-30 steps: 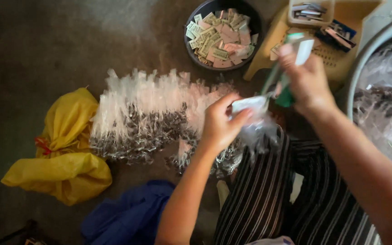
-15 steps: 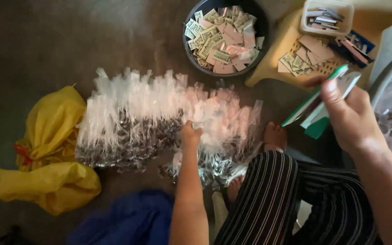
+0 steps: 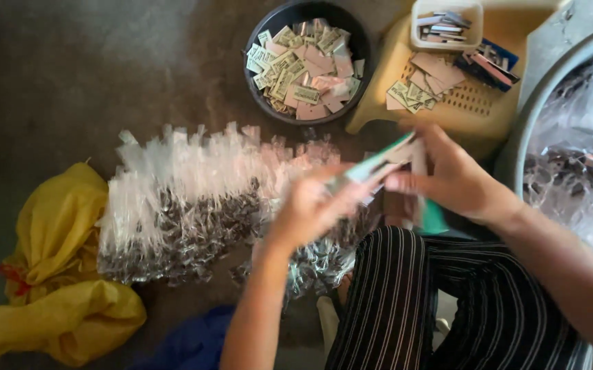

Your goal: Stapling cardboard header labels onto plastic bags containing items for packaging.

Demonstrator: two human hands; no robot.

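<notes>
Above the heap of clear packets [image 3: 194, 212], both hands, left [image 3: 310, 209] and right [image 3: 457, 178], pinch a green-edged card [image 3: 379, 161] between them.

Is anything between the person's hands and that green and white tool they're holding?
Nothing visible. The left hand and right hand both grip the green and white tool directly, above the pile of filled clear packets. Motion blur hides the finger detail.
</notes>
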